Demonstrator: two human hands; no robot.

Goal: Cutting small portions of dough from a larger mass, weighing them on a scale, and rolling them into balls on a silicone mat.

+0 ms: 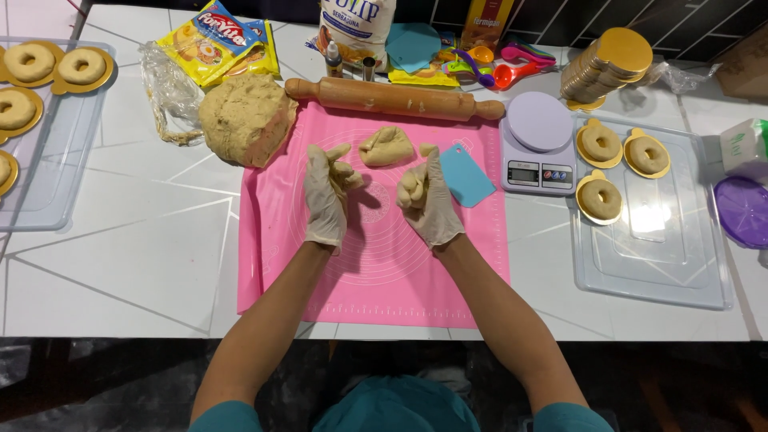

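Small pale dough pieces, one in each gloved hand: left hand [326, 194] and right hand [428, 200] have fingers curled around theirs above the pink silicone mat [376, 264], keeping the table clean.

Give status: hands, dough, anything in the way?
Left hand and right hand gloved, each closed on a dough piece. Small dough lump on pink mat just beyond. Blue scraper beside right hand; nothing between.

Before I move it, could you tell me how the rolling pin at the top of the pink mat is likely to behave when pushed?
The rolling pin is a wooden cylinder lying on its side, so it would probably roll if pushed across its length. It looks stiff and fairly heavy. Dough bits stick to it, so it may feel slightly tacky.
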